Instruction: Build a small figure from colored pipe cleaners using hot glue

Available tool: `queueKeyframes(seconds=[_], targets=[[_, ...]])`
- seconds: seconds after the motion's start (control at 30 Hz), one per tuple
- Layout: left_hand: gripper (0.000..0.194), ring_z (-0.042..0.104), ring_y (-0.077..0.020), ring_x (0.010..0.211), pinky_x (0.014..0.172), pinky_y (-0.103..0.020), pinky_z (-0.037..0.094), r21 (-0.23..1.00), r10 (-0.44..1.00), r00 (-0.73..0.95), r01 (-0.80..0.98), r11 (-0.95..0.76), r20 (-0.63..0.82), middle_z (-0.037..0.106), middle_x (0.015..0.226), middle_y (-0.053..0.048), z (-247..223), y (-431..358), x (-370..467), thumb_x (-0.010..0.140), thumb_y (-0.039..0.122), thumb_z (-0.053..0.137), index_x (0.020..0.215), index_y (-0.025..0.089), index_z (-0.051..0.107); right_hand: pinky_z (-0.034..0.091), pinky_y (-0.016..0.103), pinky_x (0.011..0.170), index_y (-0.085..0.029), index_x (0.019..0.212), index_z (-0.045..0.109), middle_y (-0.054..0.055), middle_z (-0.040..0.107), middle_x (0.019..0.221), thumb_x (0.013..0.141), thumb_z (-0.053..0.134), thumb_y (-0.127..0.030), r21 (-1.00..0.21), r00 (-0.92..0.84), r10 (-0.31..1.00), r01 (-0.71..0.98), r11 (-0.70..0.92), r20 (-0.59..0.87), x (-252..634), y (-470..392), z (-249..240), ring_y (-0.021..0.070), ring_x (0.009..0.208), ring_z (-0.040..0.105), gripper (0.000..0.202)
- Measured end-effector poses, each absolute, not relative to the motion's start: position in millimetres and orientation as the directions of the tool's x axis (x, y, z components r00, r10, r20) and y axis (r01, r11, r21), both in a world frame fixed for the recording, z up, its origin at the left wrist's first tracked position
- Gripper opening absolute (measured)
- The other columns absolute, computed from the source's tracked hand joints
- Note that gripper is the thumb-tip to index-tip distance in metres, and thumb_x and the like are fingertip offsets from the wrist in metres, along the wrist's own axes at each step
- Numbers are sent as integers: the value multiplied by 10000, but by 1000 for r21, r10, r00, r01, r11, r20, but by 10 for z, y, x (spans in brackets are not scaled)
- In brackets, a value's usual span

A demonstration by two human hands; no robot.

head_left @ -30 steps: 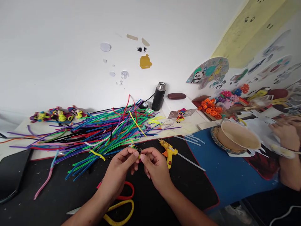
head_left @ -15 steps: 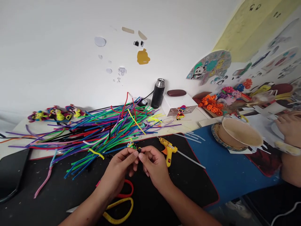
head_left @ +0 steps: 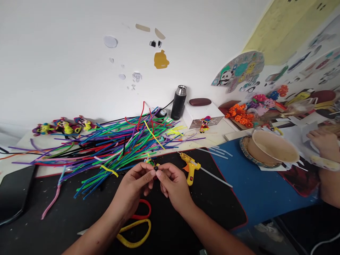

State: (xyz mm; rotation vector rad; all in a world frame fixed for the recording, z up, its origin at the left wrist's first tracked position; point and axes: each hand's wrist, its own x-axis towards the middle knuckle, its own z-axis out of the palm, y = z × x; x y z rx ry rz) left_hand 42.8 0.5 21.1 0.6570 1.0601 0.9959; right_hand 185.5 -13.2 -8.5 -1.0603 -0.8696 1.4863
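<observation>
Head view: a small dark piece (head_left: pixel 156 168) with yellow, green and blue bits is held up over the black mat (head_left: pixel 212 202), between the two hands and just short of the heap of pipe cleaners (head_left: pixel 119 141). By the left hand (head_left: pixel 134 182) it is pinched between thumb and forefinger, the other fingers being loosely curled beneath. By the right hand (head_left: pixel 174 182) it is gripped likewise, the two thumb tips being brought almost together. Much of the piece is hidden by the fingers, so its full shape cannot be told.

On the yellow glue gun (head_left: pixel 191 170), set just beyond the right hand, a pale label is carried, its print too small to be read. Near the left forearm, scissors with red and yellow handles (head_left: pixel 134 244) are partly covered. On the wall sheet with a panda (head_left: pixel 239 71), coloured pictures are shown; any lettering there cannot be made out.
</observation>
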Motion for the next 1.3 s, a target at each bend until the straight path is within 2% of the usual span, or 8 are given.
queueKeyframes(seconds=[0.17,0.87,1.3], targets=[[451,461,-83,482,403,-166,372,865,921,136,-317,389,-365,580,562,38,192,-14,426,641,506,979,801,183,706,253,185,354,-195,911,634,-122,451,469,849,796,-546,-922,-66,983,-339,-185,-173,1868,-128,-52,64,361,347,392],[424,471,-88,490,410,-174,368,869,927,150,-321,376,-345,584,563,37,123,23,388,666,474,968,799,179,695,242,184,354,-203,919,601,-134,445,450,852,789,-560,-881,-154,970,-412,-234,-186,1844,-115,-32,59,342,310,408],[427,459,-91,495,427,-180,361,875,921,174,-291,387,-349,572,571,41,71,0,376,701,508,946,825,190,691,228,189,358,-196,887,619,-140,422,437,836,819,-534,-876,-119,975,-429,-221,-187,1863,-114,-29,51,337,293,397]])
